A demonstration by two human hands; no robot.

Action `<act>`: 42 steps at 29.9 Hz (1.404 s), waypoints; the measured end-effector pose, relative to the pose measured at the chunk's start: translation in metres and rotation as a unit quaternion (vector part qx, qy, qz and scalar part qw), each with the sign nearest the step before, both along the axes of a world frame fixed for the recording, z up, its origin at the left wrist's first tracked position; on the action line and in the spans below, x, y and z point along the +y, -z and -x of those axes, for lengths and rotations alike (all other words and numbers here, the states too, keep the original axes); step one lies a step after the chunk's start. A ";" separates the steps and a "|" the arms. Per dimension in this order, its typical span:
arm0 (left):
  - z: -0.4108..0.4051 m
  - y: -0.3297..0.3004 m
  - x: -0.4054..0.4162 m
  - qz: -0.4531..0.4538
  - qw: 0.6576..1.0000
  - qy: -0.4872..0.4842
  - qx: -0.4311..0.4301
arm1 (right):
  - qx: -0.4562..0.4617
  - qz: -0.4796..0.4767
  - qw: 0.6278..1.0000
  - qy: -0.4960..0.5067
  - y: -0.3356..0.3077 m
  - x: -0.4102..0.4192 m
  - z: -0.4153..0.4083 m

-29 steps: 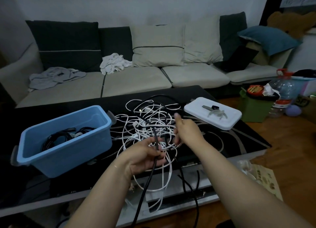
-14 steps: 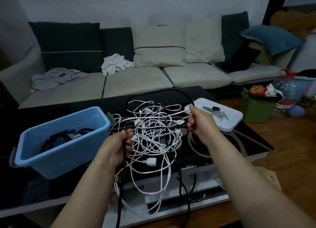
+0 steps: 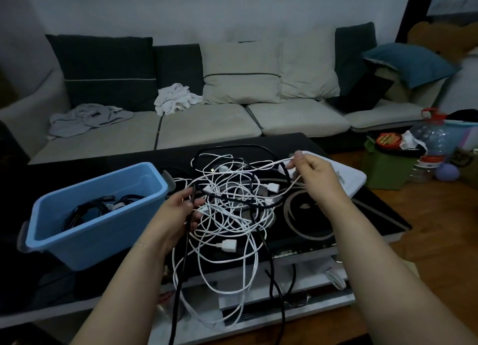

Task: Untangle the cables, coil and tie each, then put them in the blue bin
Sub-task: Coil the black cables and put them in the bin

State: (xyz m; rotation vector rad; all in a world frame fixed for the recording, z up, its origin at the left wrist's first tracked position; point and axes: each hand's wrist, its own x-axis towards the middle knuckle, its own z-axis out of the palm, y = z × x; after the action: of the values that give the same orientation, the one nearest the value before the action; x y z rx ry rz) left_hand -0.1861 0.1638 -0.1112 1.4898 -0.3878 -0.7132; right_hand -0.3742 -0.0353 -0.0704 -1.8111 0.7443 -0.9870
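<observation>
Two bare hands are seen over a tangle of cables [image 3: 232,202] heaped on the black bench [image 3: 362,215]. A black cable [image 3: 181,280] is gripped by the left hand [image 3: 178,210], its fingers curled round the strand, which drops over the bench's near edge and is cut off by the bottom of the frame. A white cable [image 3: 258,165] is pinched between thumb and fingertips of the right hand [image 3: 318,176] and is drawn up out of the heap; its far end is lost among the other loops. How many cables make up the tangle cannot be told, since white and black strands cross everywhere; several white plugs can be picked out. Some loops hang below the bench edge, partly hidden by the forearms. The blue bin [image 3: 103,231] stands on the bench just left of the tangle, with dark coiled cables [image 3: 88,210] inside, dim and half hidden by its wall. A white lid [image 3: 354,179] lies behind the right hand, largely covered by it.
</observation>
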 end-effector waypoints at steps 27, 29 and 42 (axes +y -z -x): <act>0.015 -0.034 0.006 -0.019 0.965 0.101 -0.242 | 0.296 -0.050 0.953 0.027 0.033 0.002 -0.017; 0.019 -0.038 0.002 0.044 0.982 0.025 -0.184 | 0.297 0.044 0.954 -0.013 0.026 0.005 -0.011; 0.033 -0.026 -0.013 0.019 0.956 0.249 0.152 | 0.249 -0.236 0.839 -0.421 0.012 0.048 0.002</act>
State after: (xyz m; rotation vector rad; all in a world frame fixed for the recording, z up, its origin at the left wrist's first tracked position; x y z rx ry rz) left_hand -0.2193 0.1508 -0.0847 1.2256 -0.5439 -1.3101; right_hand -0.3766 0.0132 -0.0820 -1.6710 0.3467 0.2516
